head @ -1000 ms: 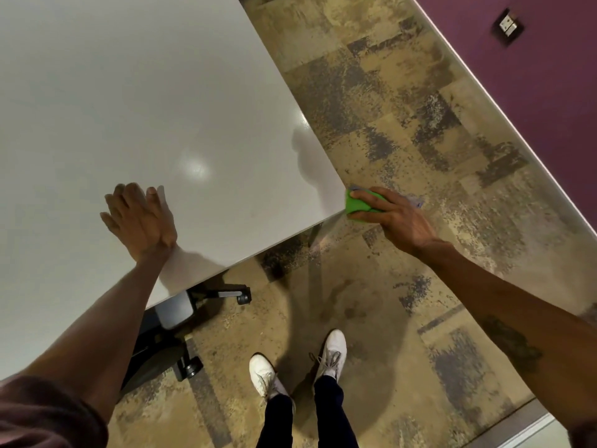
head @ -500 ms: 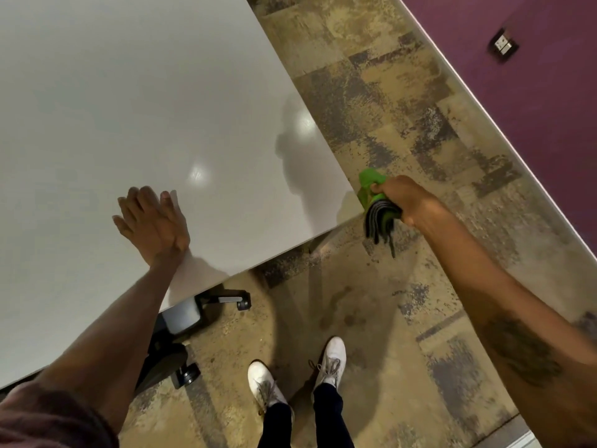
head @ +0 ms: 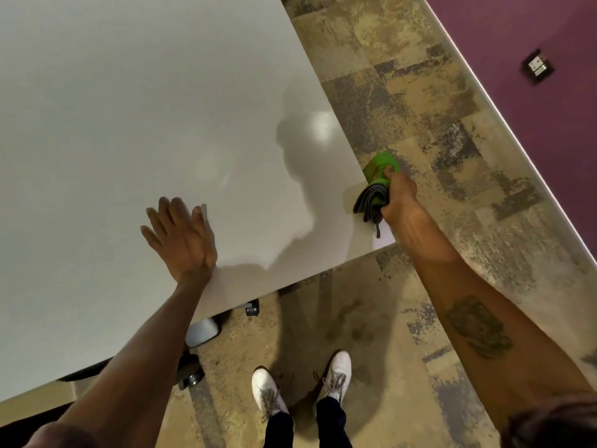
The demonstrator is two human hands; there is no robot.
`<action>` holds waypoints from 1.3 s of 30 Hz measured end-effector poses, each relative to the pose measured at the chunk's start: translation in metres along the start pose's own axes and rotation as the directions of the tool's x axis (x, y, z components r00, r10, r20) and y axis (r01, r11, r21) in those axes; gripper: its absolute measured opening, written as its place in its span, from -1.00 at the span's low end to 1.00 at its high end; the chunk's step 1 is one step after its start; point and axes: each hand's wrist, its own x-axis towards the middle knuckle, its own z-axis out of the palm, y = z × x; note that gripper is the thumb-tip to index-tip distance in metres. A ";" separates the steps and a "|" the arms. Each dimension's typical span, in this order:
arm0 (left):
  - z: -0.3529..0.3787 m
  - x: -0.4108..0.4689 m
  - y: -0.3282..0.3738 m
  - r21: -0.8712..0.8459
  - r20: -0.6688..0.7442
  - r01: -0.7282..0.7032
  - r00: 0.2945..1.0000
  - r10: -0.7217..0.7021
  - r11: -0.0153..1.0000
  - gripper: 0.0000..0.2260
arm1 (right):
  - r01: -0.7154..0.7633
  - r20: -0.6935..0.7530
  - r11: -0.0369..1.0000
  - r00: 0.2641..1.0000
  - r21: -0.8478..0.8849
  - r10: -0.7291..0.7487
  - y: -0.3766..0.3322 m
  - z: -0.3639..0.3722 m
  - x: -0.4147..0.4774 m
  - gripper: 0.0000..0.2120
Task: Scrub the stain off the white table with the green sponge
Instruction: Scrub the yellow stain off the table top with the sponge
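Note:
The white table (head: 129, 124) fills the upper left of the head view. My left hand (head: 181, 236) lies flat on it near the front edge, fingers spread, holding nothing. My right hand (head: 399, 197) grips the green sponge (head: 381, 168) over the table's near right corner. A dark grey folded cloth (head: 370, 200) is bunched in the same hand below the sponge, a strap hanging from it. I cannot make out a stain on the tabletop; the corner under the sponge and cloth is partly hidden.
Under the front edge stand the table's base and castor wheels (head: 190, 379). Patterned carpet (head: 403, 92) runs to a purple wall (head: 533, 33) with a socket (head: 538, 70). My feet in white shoes (head: 268, 392) stand close to the table corner.
My right hand turned over with the sponge and moved from beside the table's edge onto its near right corner; the dark cloth now shows below it. My left hand stays flat on the table.

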 end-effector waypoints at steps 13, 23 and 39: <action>-0.014 -0.001 0.008 0.035 0.030 0.006 1.000 -0.007 0.999 -0.37 | 0.229 0.074 0.973 0.971 -0.021 -0.227 -0.010 0.067 0.051 -0.84; -0.021 0.000 0.009 -0.040 0.025 0.020 1.000 -0.019 0.999 -0.26 | 0.732 0.401 0.505 0.676 -0.456 -0.618 -0.016 0.131 0.057 -0.64; -0.002 0.002 0.000 -0.054 0.017 0.032 0.999 -0.031 0.998 -0.55 | 0.884 0.853 0.191 0.463 -0.426 -0.242 0.031 0.151 0.018 -0.48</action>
